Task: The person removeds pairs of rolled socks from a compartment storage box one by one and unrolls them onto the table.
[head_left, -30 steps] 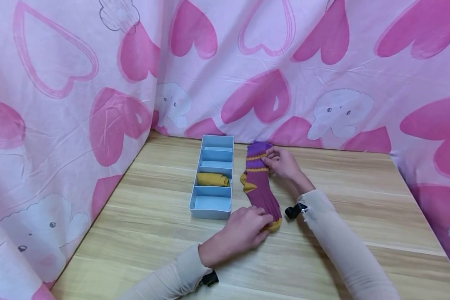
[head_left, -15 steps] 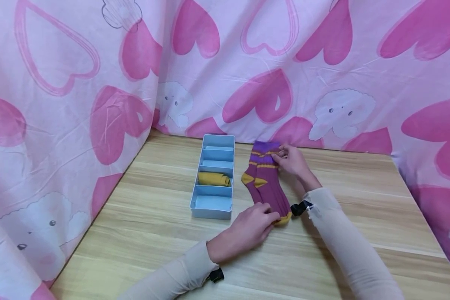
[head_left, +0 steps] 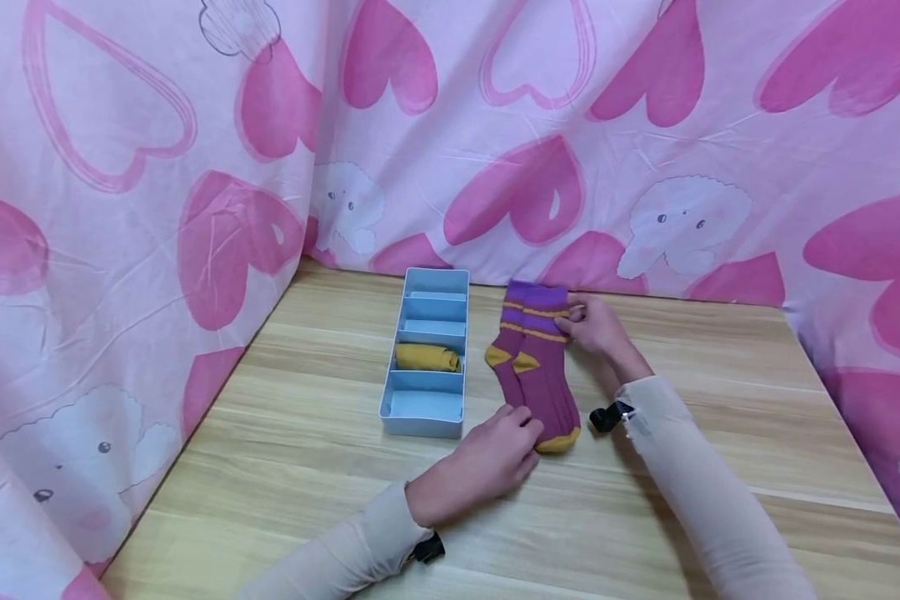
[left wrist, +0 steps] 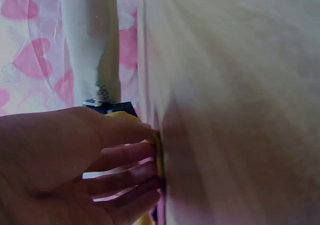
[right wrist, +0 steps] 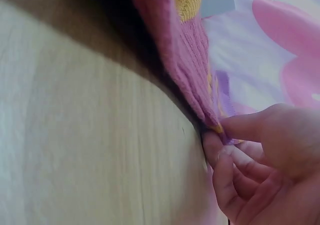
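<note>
Two plum-coloured socks with purple cuffs and yellow heels lie flat and overlapping. The right sock covers part of the left sock. At the far end, my right hand pinches the right sock's cuff between thumb and fingers; the right wrist view shows its edge there. My left hand grips the toe end of the left sock with bent fingertips, hiding that toe. In the left wrist view the thumb and fingers meet a thin yellow edge at the tabletop.
Left of the socks stands a blue organizer box with several compartments. A rolled mustard sock-like bundle fills one of them. The wooden table meets a pink heart-print curtain at the back and sides.
The upper sock has shifted right, baring the other beneath it on the left, and its cuff has been smoothed. My right hand moved right with it; the left hand has slid back left.
</note>
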{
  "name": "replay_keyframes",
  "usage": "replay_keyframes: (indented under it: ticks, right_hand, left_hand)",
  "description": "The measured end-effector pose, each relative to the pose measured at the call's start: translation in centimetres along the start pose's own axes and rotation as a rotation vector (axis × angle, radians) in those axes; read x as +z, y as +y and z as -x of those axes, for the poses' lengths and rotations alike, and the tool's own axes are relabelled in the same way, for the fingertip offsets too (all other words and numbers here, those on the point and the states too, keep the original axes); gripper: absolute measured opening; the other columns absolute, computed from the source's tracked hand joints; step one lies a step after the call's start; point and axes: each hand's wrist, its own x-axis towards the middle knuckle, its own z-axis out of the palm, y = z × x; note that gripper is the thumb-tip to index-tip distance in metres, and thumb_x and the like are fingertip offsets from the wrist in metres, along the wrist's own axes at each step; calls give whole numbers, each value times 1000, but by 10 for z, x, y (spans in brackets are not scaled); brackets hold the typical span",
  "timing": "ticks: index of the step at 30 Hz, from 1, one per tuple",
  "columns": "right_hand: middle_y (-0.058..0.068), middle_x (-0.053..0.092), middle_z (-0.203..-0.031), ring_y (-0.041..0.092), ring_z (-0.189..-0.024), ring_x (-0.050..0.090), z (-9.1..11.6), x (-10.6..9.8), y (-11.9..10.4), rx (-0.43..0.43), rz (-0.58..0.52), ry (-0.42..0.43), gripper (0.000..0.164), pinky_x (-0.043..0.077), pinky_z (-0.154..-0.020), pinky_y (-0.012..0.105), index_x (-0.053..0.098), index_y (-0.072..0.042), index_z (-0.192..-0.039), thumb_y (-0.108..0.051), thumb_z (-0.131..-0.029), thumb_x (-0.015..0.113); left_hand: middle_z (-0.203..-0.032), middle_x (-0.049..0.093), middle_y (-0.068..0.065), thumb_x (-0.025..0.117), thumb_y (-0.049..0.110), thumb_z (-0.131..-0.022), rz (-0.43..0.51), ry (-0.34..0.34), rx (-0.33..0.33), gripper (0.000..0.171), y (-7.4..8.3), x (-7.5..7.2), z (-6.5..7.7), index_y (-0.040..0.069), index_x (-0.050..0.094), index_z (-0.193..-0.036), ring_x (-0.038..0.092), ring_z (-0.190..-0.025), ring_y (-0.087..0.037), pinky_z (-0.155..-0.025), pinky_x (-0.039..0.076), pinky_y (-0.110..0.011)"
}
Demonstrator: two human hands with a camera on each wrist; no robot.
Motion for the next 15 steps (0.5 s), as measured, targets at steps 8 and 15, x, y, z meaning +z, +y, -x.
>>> replay_keyframes:
  ticks: [8,15]
  right_hand:
    - [22,67,-125,33,-113,65,3,-14,10,68,19,-5,53,54,-77,26,54,3,-150,-24,-107,69]
    - [27,64,-129,41,-115,65,10,-21,19,50,24,57,57,60,-87,42,48,3,-151,-22,-105,71]
  left_hand:
    - [-110,67,1,67,27,-107,15,-63,3,21,4,-10,5,13,71,-123,59,-97,-13,-87,57,-22]
    - [-117,67,-2,63,28,-109,-43,-37,-21,24,-1,-15,1,12,73,-124,61,-104,-15,-89,59,-25]
